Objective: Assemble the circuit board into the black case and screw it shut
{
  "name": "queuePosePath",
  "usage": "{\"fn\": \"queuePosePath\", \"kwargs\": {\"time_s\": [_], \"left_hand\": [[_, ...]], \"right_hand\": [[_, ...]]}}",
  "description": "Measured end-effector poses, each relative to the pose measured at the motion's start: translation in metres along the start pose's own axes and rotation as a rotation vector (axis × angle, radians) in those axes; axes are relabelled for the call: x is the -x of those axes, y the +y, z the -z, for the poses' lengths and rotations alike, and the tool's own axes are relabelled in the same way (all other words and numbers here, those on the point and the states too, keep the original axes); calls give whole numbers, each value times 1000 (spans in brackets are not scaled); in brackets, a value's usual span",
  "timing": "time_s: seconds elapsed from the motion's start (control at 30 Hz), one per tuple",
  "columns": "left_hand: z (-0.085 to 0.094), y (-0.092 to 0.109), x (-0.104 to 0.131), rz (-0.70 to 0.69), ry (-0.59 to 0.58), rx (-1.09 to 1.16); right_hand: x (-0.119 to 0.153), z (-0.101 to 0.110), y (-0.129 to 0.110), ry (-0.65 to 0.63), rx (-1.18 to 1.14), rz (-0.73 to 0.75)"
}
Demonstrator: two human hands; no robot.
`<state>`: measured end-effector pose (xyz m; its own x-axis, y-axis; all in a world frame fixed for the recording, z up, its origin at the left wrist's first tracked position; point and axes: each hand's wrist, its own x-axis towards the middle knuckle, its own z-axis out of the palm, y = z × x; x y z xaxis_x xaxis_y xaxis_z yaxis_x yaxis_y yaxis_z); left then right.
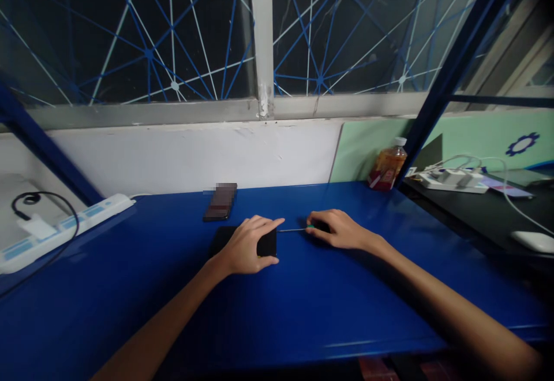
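A flat black object (267, 243) lies on the blue table (294, 306), partly covered by my left hand (248, 245), whose fingers are spread over it with the thumb and index finger apart. From its right edge a thin grey rod or cable (291, 230) runs to my right hand (335, 229). The thumb and index finger of my right hand pinch a small green piece (310, 227) at the right end of that thin line. The other fingers of my right hand are curled and partly hidden.
Behind my left hand lies a dark phone (220, 203), partly pixelated. A white power strip (64, 234) is at the left. At the back right stands a bottle (388, 166) beside a blue post; a black table (467, 208) beyond holds chargers and cables.
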<state>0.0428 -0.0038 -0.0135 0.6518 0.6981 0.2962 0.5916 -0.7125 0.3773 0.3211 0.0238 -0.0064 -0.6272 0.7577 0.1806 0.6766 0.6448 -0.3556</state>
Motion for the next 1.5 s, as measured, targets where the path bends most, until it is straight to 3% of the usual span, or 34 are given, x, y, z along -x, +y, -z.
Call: {"fn": "queuePosePath", "kwargs": {"time_s": [0.17, 0.4, 0.73, 1.2, 1.5], "left_hand": [[-1, -1, 1, -6, 6, 9], [-1, -1, 0, -8, 3, -6], [0, -1, 1, 3, -9, -20], [0, 0, 0, 2, -17, -36], [-1, -1, 1, -2, -5, -38]], "right_hand": [[-2, -1, 7, 0, 14, -9], [-2, -5, -3, -23, -33, -74], [-2, 0, 2, 27, 42, -33], [-2, -1, 1, 2, 94, -16], [1, -2, -5, -31, 5, -30]]}}
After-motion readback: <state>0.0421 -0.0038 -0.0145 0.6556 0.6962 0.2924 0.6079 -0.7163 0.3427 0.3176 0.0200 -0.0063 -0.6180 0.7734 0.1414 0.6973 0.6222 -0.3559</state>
